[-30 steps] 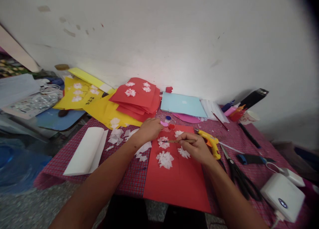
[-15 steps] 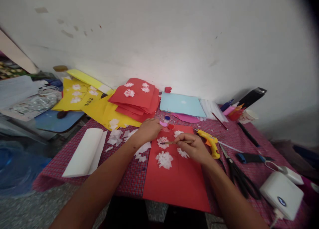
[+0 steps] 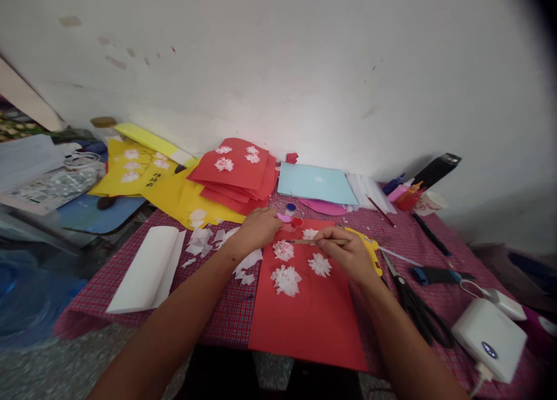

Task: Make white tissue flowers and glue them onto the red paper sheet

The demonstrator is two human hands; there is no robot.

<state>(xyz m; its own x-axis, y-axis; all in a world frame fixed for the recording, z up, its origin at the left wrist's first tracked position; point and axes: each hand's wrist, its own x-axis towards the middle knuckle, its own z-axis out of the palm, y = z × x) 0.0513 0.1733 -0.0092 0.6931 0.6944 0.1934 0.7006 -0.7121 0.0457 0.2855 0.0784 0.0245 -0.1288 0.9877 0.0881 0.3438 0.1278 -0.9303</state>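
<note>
My right hand (image 3: 339, 250) is closed in a pinch around a thin paintbrush (image 3: 304, 241). The brush lies nearly level, its tip over the upper left white paper flower (image 3: 283, 250), whose petals show pink. That flower and several others are on a red paper sheet (image 3: 304, 324). At the sheet's top left, my left hand (image 3: 260, 229) has its fingers curled at the edge of a small clear paint palette (image 3: 297, 221) with pink, red and blue paint. Its fingertips are partly hidden.
White paper scraps (image 3: 200, 242) and a folded white sheet (image 3: 145, 269) lie left. Stacked red papers (image 3: 243, 173) and light blue paper (image 3: 317, 182) stand behind. To the right are a yellow glue gun (image 3: 369, 250), black scissors (image 3: 420, 313) and a white box (image 3: 489, 339).
My right hand has moved slightly up and right with the paintbrush, uncovering the right-hand flower. The brush tip has shifted towards the flower's upper right edge. My left hand stays at the palette.
</note>
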